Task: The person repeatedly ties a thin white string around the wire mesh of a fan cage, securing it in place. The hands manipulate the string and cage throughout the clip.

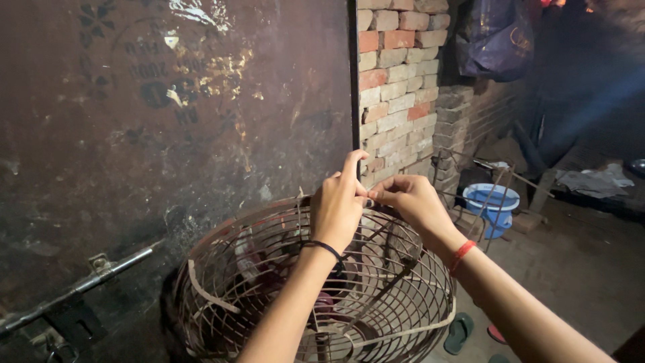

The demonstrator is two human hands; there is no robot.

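Pinching at the far rim of a wire fan guard (316, 289).
Left hand (338, 210) and right hand (411, 202) both pinching there; likely light, stiff, springy; best gripping the rim.

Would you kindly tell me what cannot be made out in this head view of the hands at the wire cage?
- What the left hand and right hand pinch: too small, covered by fingers.
- Wire fan cage: bottom cut off by the frame edge, middle hidden by forearms.
- Blue tub: contents unclear, dim light.
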